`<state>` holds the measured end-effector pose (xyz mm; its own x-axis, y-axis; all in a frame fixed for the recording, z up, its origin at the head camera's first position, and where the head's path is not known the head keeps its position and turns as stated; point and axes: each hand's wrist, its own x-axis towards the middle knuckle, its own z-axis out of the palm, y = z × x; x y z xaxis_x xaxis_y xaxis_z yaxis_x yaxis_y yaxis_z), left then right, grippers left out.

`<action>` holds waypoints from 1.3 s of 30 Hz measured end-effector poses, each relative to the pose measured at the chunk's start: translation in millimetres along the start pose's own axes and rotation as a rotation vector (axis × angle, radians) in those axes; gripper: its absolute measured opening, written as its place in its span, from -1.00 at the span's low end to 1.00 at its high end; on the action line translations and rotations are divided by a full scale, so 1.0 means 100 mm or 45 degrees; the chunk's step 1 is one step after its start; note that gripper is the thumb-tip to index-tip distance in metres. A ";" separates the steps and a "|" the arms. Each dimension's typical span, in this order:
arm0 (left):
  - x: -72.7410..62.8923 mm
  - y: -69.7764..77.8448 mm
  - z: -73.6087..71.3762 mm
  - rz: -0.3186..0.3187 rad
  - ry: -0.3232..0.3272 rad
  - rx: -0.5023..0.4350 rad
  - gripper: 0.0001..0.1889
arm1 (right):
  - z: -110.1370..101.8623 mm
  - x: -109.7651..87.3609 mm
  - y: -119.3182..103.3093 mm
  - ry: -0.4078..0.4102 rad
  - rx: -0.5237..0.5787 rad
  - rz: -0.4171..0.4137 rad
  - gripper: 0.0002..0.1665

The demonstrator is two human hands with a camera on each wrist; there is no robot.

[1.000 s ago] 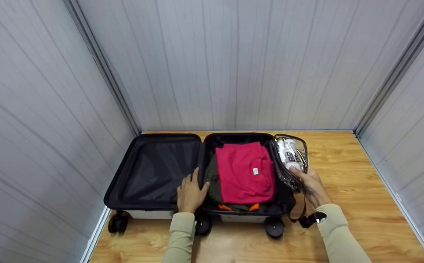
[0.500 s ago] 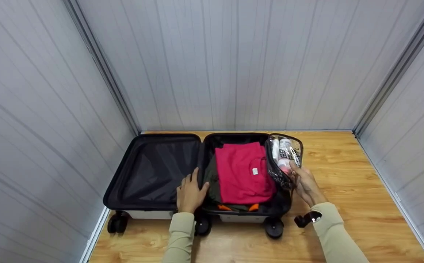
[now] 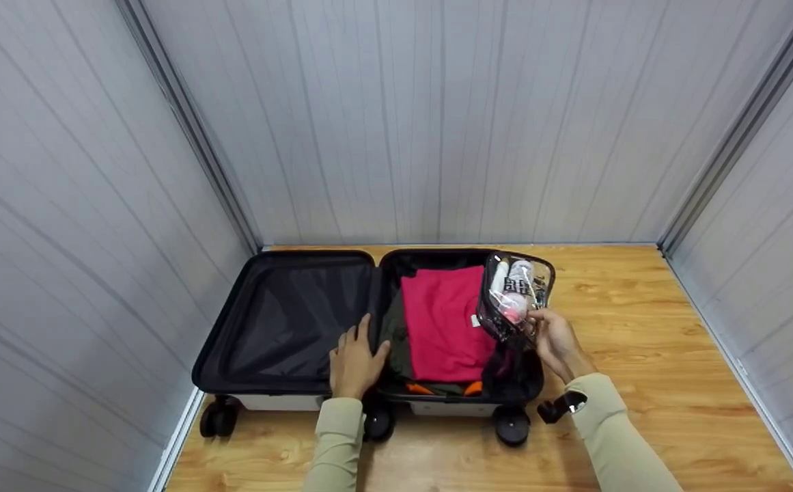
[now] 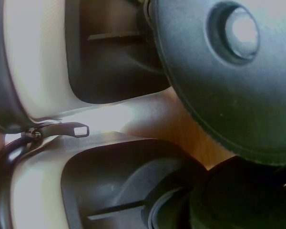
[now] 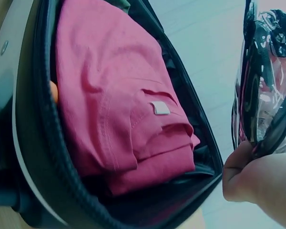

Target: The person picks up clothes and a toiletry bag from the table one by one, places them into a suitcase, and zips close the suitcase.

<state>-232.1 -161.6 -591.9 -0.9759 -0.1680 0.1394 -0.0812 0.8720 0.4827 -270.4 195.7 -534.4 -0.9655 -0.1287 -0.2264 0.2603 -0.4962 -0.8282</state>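
Observation:
A suitcase lies open flat on the floor. Its right half holds a folded pinkish-red shirt with a white neck label, over dark green clothing. My right hand grips the lower right edge of a clear toiletry bag with black trim. White and pink bottles show through the plastic. Held up, the bag overlaps the shirt's right side and the case's rim in the head view. My left hand, fingers spread, rests at the middle seam between the halves. The left wrist view shows a zipper pull there, no fingers.
Black wheels stick out from the case's near side. Orange bits peek out below the shirt. Grey panel walls enclose the wooden floor at the back and both sides. A black wrist device sits at my right sleeve.
My right hand has carried the toiletry bag leftward, from beside the case's right edge to over the shirt's right part. The left hand and the suitcase stay in place.

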 end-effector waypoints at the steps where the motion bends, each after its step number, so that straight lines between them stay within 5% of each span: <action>1: 0.00 0.00 0.00 -0.001 0.000 -0.003 -0.26 | 0.02 0.00 0.01 0.012 -0.004 -0.002 -0.76; 22: 0.01 0.03 0.03 -0.008 -0.008 -0.021 -0.26 | 0.38 0.18 0.39 0.027 -0.073 -0.063 -0.67; 39: 0.01 0.03 0.03 0.002 -0.011 0.003 -0.26 | 0.35 0.32 0.66 0.038 -0.125 -0.050 -0.59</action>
<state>-233.5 -158.1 -592.6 -0.9778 -0.1628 0.1322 -0.0805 0.8733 0.4805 -284.4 129.3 -578.2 -0.9747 -0.0842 -0.2071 0.2233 -0.4138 -0.8826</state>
